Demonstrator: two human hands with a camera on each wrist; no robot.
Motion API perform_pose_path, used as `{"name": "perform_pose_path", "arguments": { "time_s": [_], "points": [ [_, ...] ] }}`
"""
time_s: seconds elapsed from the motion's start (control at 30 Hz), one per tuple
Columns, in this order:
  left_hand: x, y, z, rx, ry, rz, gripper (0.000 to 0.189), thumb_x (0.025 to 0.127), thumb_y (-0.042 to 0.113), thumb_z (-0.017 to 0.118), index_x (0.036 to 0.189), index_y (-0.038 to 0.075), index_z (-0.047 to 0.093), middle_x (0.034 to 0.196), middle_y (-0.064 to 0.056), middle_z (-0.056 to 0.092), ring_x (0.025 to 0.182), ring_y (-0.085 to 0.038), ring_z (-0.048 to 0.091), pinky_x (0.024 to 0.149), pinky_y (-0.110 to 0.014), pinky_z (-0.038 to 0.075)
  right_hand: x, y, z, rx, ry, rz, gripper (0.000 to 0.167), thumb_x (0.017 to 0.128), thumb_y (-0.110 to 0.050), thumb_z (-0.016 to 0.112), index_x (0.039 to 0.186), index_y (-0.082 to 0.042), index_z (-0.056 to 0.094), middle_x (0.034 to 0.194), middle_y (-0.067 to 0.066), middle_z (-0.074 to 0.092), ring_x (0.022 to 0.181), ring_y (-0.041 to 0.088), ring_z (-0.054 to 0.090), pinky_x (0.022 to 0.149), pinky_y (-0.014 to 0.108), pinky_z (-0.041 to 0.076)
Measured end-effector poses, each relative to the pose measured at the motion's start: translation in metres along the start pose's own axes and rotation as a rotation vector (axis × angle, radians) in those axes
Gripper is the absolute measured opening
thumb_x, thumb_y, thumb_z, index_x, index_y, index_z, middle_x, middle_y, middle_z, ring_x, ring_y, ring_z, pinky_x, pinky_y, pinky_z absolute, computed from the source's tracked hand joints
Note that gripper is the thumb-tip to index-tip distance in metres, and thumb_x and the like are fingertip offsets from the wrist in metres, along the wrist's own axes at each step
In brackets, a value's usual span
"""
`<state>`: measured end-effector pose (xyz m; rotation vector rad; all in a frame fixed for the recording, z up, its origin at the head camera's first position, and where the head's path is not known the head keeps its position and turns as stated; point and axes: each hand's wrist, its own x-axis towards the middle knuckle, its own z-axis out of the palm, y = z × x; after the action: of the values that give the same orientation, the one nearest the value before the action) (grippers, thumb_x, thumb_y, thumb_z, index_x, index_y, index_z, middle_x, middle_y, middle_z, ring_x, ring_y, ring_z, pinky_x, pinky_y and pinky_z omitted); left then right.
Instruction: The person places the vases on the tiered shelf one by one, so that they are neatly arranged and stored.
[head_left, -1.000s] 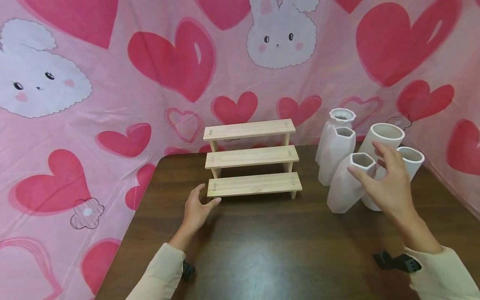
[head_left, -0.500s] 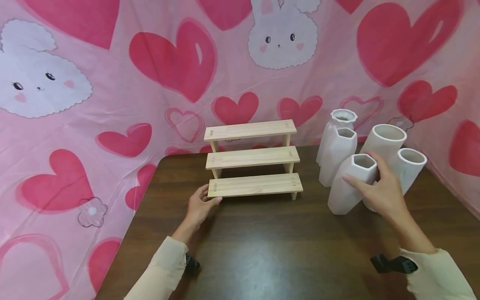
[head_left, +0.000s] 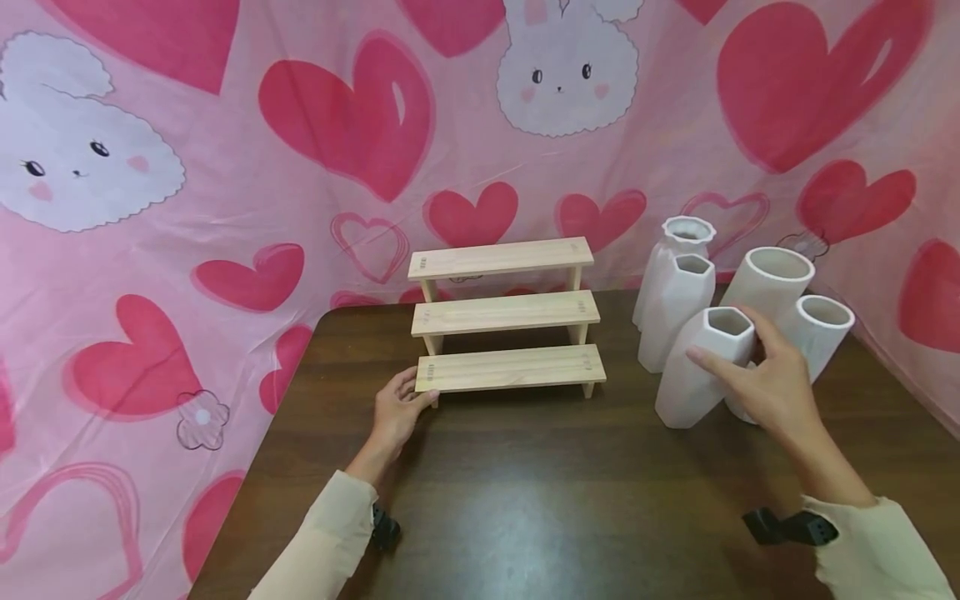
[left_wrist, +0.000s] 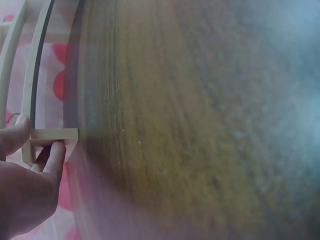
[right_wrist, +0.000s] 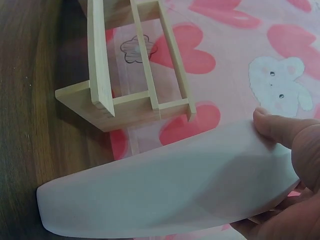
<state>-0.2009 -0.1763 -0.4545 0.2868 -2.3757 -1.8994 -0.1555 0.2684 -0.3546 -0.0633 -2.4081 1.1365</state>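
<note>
A three-step wooden display stand (head_left: 510, 369) stands at the back of the brown table. My left hand (head_left: 394, 414) grips the left end of its lowest step. The left wrist view shows the thumb on the step board (left_wrist: 36, 75) and fingers against the end support (left_wrist: 56, 134). On the right, my right hand (head_left: 782, 390) holds a white faceted vase (head_left: 692, 375) with a hexagonal mouth, thumb on its near side and fingers round the far side, just below the rim. In the right wrist view the vase (right_wrist: 160, 187) has its base on the table.
Close behind the held vase are another faceted vase (head_left: 672, 312), a scalloped-rim vase (head_left: 651, 275), a wide round-mouthed vase (head_left: 757, 287) and a slimmer cylinder vase (head_left: 821, 342). A pink heart-print cloth (head_left: 465, 142) hangs behind the table (head_left: 525, 483).
My right hand has come down and left from above the vases and taken hold of the front faceted vase. My left hand has moved slightly right and closed on the stand's lowest step.
</note>
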Motion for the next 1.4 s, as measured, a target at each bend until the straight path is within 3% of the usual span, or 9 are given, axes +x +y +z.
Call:
{"name": "perform_pose_path", "arguments": {
  "time_s": [0.2, 0.33, 0.5, 0.8, 0.87, 0.97, 1.07, 1.2, 1.4],
  "points": [
    [0.000, 0.002, -0.001, 0.005, -0.003, 0.006, 0.057, 0.084, 0.005, 0.074, 0.136, 0.002, 0.050, 0.125, -0.020, 0.062, 0.114, -0.031, 0.059, 0.084, -0.028, 0.049, 0.002, -0.001, 0.000, 0.033, 0.024, 0.014, 0.066, 0.075, -0.024, 0.084, 0.133, -0.012, 0.056, 0.090, -0.022, 0.052, 0.078, 0.003, 0.049, 0.064, 0.009, 0.039],
    [0.000, 0.003, -0.002, 0.010, -0.002, 0.006, 0.056, 0.084, 0.005, 0.074, 0.135, 0.002, 0.051, 0.124, -0.019, 0.063, 0.113, -0.030, 0.060, 0.082, -0.026, 0.049, 0.001, -0.003, 0.000, 0.057, 0.031, -0.009, 0.064, 0.074, -0.020, 0.084, 0.131, -0.010, 0.057, 0.090, -0.023, 0.053, 0.079, 0.001, 0.049, 0.065, 0.008, 0.039],
    [0.000, -0.001, -0.002, 0.003, -0.001, 0.014, 0.056, 0.083, 0.005, 0.075, 0.134, 0.000, 0.051, 0.122, -0.021, 0.063, 0.111, -0.032, 0.060, 0.077, -0.020, 0.049, -0.005, -0.011, -0.003, 0.066, -0.011, -0.004, 0.060, 0.075, -0.022, 0.084, 0.129, -0.015, 0.060, 0.091, -0.018, 0.057, 0.077, 0.004, 0.052, 0.063, 0.008, 0.042],
    [0.001, 0.000, -0.002, -0.017, 0.000, 0.012, 0.055, 0.083, 0.004, 0.074, 0.133, 0.000, 0.052, 0.121, -0.021, 0.063, 0.109, -0.030, 0.061, 0.075, -0.019, 0.049, -0.004, -0.050, 0.008, 0.063, -0.102, -0.051, 0.061, 0.073, -0.028, 0.086, 0.129, -0.025, 0.062, 0.101, -0.008, 0.064, 0.084, 0.006, 0.058, 0.068, 0.007, 0.044],
    [0.001, 0.000, -0.002, -0.014, -0.001, 0.011, 0.055, 0.083, 0.004, 0.074, 0.133, 0.000, 0.052, 0.121, -0.021, 0.063, 0.109, -0.030, 0.061, 0.075, -0.018, 0.049, -0.003, -0.060, 0.015, 0.074, -0.125, -0.057, 0.060, 0.073, -0.031, 0.085, 0.129, -0.026, 0.062, 0.104, -0.003, 0.065, 0.086, 0.009, 0.059, 0.070, 0.010, 0.047],
    [0.000, 0.001, -0.003, -0.005, 0.000, 0.007, 0.055, 0.083, 0.005, 0.074, 0.133, 0.001, 0.052, 0.121, -0.020, 0.063, 0.110, -0.028, 0.061, 0.075, -0.017, 0.049, 0.000, -0.078, 0.027, 0.114, -0.176, -0.084, 0.061, 0.074, -0.033, 0.085, 0.129, -0.024, 0.061, 0.107, 0.000, 0.064, 0.091, 0.016, 0.059, 0.078, 0.029, 0.052],
    [0.000, 0.001, -0.003, 0.000, 0.000, 0.005, 0.055, 0.084, 0.005, 0.074, 0.134, 0.002, 0.051, 0.121, -0.020, 0.063, 0.110, -0.029, 0.060, 0.075, -0.017, 0.048, 0.004, -0.094, 0.041, 0.186, -0.229, -0.137, 0.059, 0.074, -0.032, 0.085, 0.127, -0.022, 0.062, 0.107, 0.000, 0.065, 0.094, 0.018, 0.056, 0.081, 0.044, 0.049],
    [0.001, 0.001, -0.002, 0.005, 0.000, 0.008, 0.056, 0.084, 0.005, 0.074, 0.134, 0.001, 0.051, 0.122, -0.020, 0.063, 0.111, -0.029, 0.060, 0.076, -0.018, 0.048, 0.011, -0.112, 0.061, 0.264, -0.256, -0.200, 0.059, 0.070, -0.029, 0.088, 0.123, -0.022, 0.065, 0.103, 0.001, 0.068, 0.090, 0.018, 0.058, 0.079, 0.042, 0.049],
    [0.000, 0.002, -0.001, 0.001, 0.002, 0.008, 0.055, 0.084, 0.004, 0.074, 0.133, -0.001, 0.051, 0.121, -0.021, 0.063, 0.110, -0.030, 0.060, 0.075, -0.017, 0.049, 0.021, -0.135, 0.092, 0.344, -0.313, -0.220, 0.059, 0.069, -0.031, 0.089, 0.122, -0.022, 0.065, 0.103, 0.000, 0.068, 0.087, 0.019, 0.061, 0.078, 0.040, 0.053]
  ]
}}
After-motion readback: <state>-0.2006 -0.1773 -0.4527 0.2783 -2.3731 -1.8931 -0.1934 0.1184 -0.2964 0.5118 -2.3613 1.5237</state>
